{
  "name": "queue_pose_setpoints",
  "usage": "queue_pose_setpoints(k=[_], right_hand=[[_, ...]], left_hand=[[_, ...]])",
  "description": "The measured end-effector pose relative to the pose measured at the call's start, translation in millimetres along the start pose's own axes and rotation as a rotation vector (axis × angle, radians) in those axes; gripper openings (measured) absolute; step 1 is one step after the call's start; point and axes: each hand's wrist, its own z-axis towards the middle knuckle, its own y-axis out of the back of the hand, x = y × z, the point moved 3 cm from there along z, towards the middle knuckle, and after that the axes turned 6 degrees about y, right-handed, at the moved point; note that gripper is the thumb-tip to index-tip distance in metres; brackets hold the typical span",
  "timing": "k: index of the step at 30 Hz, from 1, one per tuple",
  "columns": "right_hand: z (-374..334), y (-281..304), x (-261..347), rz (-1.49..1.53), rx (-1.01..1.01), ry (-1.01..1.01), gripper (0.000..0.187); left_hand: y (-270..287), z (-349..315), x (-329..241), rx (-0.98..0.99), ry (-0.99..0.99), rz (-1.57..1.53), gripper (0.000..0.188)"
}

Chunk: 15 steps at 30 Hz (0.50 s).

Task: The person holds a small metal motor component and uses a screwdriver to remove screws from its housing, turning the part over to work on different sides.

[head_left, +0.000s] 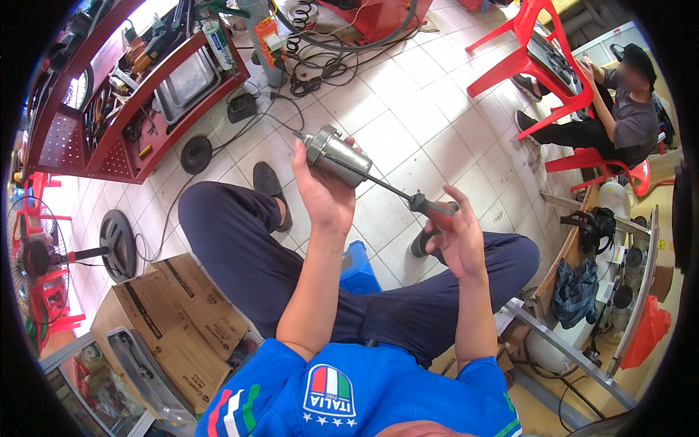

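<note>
Tiled floor (411, 84) lay below. Left hand (325, 200) clasped cylinder (342, 164), up-left of right hand (462, 237), which loosely held screwdriver (393, 189), long axis slanting across cylinder's side; contact unclear.

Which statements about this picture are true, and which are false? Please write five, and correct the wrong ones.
1. The left hand holds a metal cylinder. True.
2. The right hand is empty. False: it holds a long-shafted tool.
3. The tool's shaft extends across the cylinder. True.
4. The plastic chairs at upper right are green. False: they are red.
5. Cardboard is at lower left. True.
</note>
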Motion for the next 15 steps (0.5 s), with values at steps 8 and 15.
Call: queue_pose_setpoints(k=[8,15], right_hand=[[-2,8,0,-0.172,0.076,0.158,0.043],[3,23,-3,0.027,0.192,-0.143,0.045]], left_hand=[[2,2,0,-0.032,-0.010,-0.005,0.052],[-1,0,0,-0.015,0.003,-0.005,0.054]])
